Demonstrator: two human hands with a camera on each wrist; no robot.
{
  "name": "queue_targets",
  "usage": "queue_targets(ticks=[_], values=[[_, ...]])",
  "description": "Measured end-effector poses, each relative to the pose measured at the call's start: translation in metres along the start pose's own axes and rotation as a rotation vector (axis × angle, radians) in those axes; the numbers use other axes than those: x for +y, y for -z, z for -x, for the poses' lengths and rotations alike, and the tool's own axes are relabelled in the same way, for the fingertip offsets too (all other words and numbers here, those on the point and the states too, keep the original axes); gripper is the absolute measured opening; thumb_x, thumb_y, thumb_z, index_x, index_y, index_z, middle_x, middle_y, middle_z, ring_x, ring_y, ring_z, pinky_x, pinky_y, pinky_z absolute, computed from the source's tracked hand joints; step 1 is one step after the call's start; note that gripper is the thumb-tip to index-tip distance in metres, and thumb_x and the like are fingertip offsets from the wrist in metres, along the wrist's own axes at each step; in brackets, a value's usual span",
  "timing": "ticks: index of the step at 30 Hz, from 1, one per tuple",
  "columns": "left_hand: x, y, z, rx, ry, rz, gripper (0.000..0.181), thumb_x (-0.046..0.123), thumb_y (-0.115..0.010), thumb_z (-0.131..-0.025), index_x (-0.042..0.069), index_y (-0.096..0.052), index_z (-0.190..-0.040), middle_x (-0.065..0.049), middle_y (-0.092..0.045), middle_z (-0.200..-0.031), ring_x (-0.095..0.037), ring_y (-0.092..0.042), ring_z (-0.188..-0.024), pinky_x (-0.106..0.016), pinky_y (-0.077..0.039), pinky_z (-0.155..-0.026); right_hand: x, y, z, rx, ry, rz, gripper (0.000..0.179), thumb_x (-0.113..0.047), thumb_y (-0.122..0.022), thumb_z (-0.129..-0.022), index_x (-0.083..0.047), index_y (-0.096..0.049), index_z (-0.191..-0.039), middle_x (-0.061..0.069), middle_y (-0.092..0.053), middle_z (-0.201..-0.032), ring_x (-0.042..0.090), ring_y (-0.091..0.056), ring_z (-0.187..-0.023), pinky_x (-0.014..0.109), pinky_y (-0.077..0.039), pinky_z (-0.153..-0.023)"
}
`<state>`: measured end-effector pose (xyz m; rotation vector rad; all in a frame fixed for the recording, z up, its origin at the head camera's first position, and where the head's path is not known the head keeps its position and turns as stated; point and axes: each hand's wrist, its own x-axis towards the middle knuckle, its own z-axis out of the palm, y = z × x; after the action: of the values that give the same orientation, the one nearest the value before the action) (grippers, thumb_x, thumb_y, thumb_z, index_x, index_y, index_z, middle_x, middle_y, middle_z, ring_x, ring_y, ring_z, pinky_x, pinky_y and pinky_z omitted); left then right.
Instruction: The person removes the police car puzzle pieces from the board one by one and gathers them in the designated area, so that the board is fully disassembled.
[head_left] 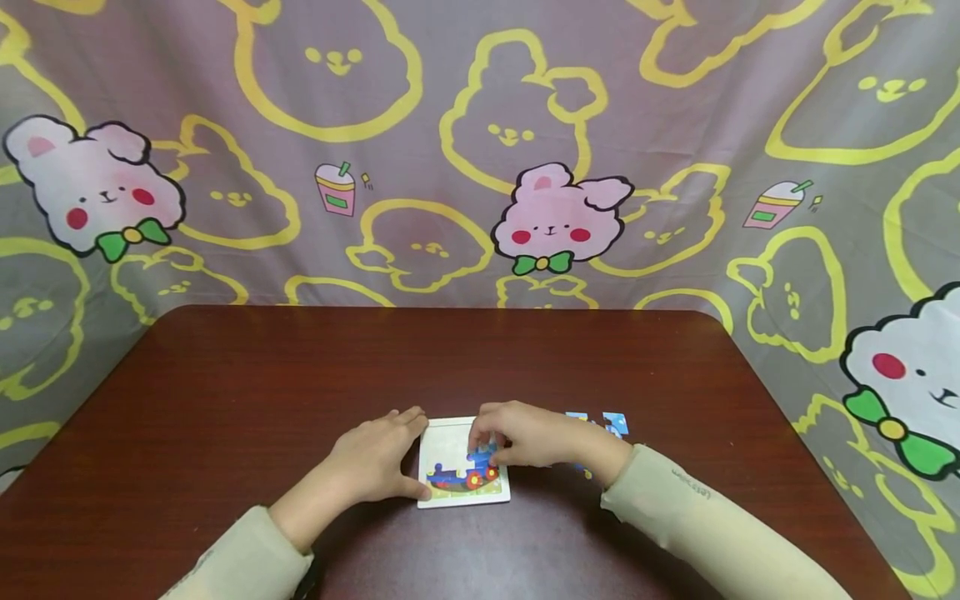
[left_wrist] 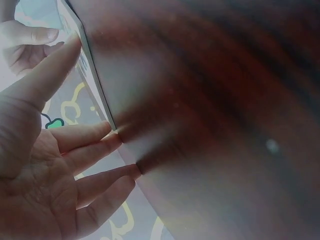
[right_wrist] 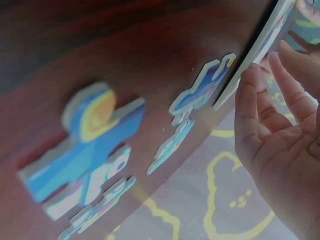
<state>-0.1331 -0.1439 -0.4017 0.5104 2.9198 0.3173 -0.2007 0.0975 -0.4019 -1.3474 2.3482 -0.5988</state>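
A square jigsaw puzzle tray [head_left: 442,442] with a pale frame lies on the table; its lower part shows a blue train with red wheels. My left hand [head_left: 378,454] steadies its left side, fingers stretched along the edge and thumb on the lower left corner. In the left wrist view, the left hand's fingers [left_wrist: 95,145] are spread and fairly straight. Over the tray's right side, my right hand [head_left: 525,433] bends its fingers and thumb around a blue puzzle piece [head_left: 482,458] at the train's front. In the right wrist view, the right hand [right_wrist: 280,125] hides that piece.
Several loose puzzle pieces [right_wrist: 100,130] lie on the table right of the tray, partly behind my right forearm in the head view. One loose piece [head_left: 615,422] shows beyond the wrist. The brown table [head_left: 300,367] meets a patterned curtain [head_left: 420,167] at the back and sides.
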Motion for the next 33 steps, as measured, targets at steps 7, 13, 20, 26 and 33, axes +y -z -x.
queue_targets(ticks=[7, 13, 20, 26, 33], values=[[0.0006, 0.0002, 0.0005, -0.001, -0.003, -0.001, 0.093, 0.051, -0.089, -0.066, 0.006, -0.055, -0.139, -0.014, -0.05, -0.15, -0.043, -0.049, -0.136, -0.056, -0.045, -0.105, -0.002, -0.0038, -0.0056, -0.053, -0.026, 0.025, 0.026, -0.014, -0.078, -0.086, -0.016, -0.068, -0.11, -0.001, -0.056, -0.104, 0.006, -0.055, -0.078, 0.018, -0.047, -0.076], [0.0007, -0.0002, 0.0011, 0.002, -0.011, -0.002, 0.091, 0.049, -0.089, -0.066, 0.005, -0.056, -0.138, -0.015, -0.052, -0.149, -0.044, -0.05, -0.134, -0.058, -0.046, -0.104, -0.0038, -0.0039, -0.0063, -0.066, 0.009, 0.07, 0.029, -0.011, -0.078, -0.085, -0.018, -0.067, -0.111, -0.001, -0.056, -0.107, 0.009, -0.056, -0.094, 0.018, -0.048, -0.08], [-0.0004, -0.0013, 0.0008, 0.008, -0.02, 0.01, 0.09, 0.049, -0.088, -0.067, 0.002, -0.057, -0.138, -0.016, -0.052, -0.148, -0.047, -0.049, -0.134, -0.059, -0.045, -0.104, -0.003, -0.0049, -0.0091, -0.08, 0.003, 0.084, 0.03, -0.009, -0.078, -0.085, -0.02, -0.066, -0.11, -0.001, -0.055, -0.106, 0.01, -0.054, -0.095, 0.019, -0.048, -0.082], [-0.0009, -0.0011, 0.0005, 0.007, -0.023, 0.014, 0.09, 0.048, -0.088, -0.068, 0.002, -0.056, -0.138, -0.017, -0.051, -0.148, -0.048, -0.048, -0.134, -0.059, -0.044, -0.105, -0.0013, -0.0065, -0.0097, -0.074, 0.003, 0.079, 0.032, -0.009, -0.078, -0.084, -0.021, -0.065, -0.111, -0.002, -0.054, -0.105, 0.009, -0.053, -0.095, 0.018, -0.048, -0.081], [-0.0006, -0.002, 0.0, 0.016, -0.017, 0.006, 0.088, 0.048, -0.088, -0.068, 0.003, -0.057, -0.137, -0.016, -0.052, -0.148, -0.047, -0.049, -0.134, -0.058, -0.045, -0.104, 0.0002, -0.0075, -0.0093, -0.074, 0.007, 0.057, 0.031, -0.011, -0.078, -0.085, -0.022, -0.065, -0.111, -0.004, -0.053, -0.105, 0.008, -0.053, -0.097, 0.017, -0.048, -0.082]])
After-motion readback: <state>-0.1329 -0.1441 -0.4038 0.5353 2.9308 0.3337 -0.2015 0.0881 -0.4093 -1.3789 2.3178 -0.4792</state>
